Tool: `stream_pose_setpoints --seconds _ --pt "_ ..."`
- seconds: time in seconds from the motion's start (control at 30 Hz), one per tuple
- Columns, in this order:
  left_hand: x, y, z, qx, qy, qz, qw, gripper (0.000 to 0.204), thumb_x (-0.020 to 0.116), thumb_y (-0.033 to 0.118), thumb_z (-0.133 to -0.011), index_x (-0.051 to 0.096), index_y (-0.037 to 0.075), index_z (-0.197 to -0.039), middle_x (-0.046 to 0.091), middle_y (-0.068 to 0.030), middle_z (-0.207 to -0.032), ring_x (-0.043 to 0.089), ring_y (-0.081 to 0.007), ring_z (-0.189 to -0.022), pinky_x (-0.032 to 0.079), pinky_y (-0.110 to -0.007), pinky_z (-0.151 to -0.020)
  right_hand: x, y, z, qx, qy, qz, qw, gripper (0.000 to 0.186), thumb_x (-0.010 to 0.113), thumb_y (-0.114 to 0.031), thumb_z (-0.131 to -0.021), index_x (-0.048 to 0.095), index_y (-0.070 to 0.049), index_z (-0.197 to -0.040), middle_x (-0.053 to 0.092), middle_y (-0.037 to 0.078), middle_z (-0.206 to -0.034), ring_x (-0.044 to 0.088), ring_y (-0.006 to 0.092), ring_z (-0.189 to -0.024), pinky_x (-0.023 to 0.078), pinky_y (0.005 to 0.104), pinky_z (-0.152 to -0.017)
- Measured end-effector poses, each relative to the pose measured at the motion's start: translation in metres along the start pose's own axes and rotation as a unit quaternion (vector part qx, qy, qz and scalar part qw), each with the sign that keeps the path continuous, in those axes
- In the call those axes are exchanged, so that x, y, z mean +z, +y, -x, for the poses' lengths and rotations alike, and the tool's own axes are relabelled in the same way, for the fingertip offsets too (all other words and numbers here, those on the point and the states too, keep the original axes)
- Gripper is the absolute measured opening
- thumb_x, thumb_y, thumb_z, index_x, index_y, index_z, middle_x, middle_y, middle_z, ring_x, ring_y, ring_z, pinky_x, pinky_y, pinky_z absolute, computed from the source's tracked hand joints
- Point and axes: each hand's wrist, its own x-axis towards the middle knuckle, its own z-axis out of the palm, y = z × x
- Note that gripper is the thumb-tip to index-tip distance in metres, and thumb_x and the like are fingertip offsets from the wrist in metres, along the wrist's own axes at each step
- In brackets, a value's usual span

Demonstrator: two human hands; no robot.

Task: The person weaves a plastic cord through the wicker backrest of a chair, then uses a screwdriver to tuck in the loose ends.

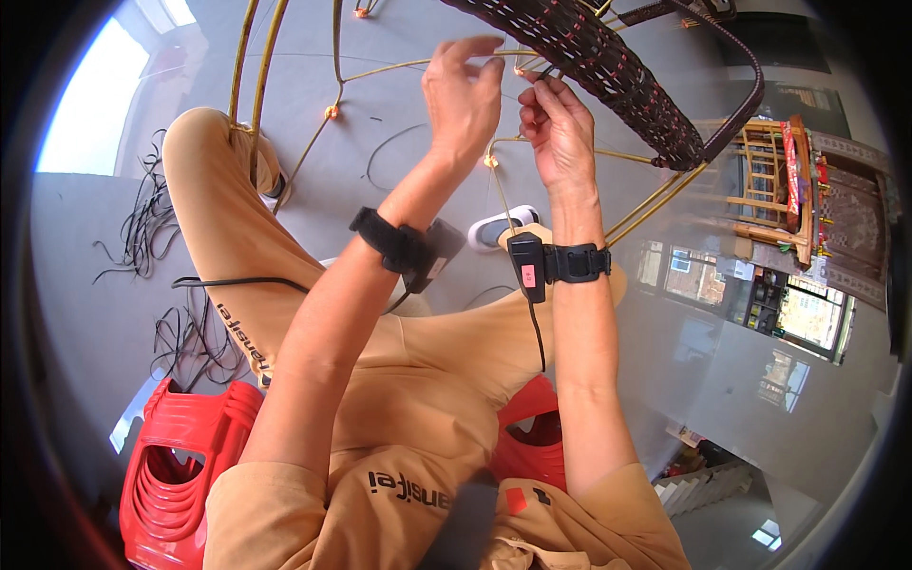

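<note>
A gold-coloured metal rod frame (385,71) stands before me, with orange-tinted joints. Across its top right runs a dark brown woven band (617,81) with pinkish flecks. The fingers of my right hand (559,133) are pinched together on a thin dark strip (545,72), just below the band and beside a joint. Close to its left, my left hand (461,104) is raised by a gold rod. Its fingers are bent but apart from the thumb, slightly blurred, with nothing visible between them. Black straps with small boxes sit on both wrists.
Loose dark strips (157,214) lie in tangles on the grey floor at the left. Red plastic seats or stools (180,475) flank me. My legs straddle the frame. A wooden piece of furniture (774,190) stands at the far right.
</note>
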Motion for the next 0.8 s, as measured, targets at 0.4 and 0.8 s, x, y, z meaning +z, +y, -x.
stream_pose_setpoints --seconds 0.4,0.8 --pt "0.004 0.020 -0.015 -0.029 -0.215 0.070 0.974 0.021 0.056 0.011 -0.079 0.065 0.001 -0.096 0.056 -0.0019 -0.076 0.048 -0.0093 -0.071 0.040 -0.024 -0.064 0.034 0.010 -0.013 0.013 0.128 -0.174 0.976 0.009 0.057 -0.004 -0.082 0.057 -0.001 -0.074 0.050 0.002 -0.064 0.043 0.0085 -0.054 0.040 0.0226 -0.050" --pt "0.004 0.016 -0.003 -0.039 -0.166 0.091 0.981 0.022 0.053 0.004 -0.082 0.063 -0.001 -0.101 0.054 -0.0022 -0.094 0.052 -0.0121 -0.086 0.041 -0.024 -0.077 0.025 0.022 -0.018 0.011 -0.053 -0.372 0.927 0.013 0.056 -0.010 -0.087 0.059 -0.004 -0.097 0.058 0.002 -0.078 0.051 0.0083 -0.066 0.040 0.0200 -0.054"
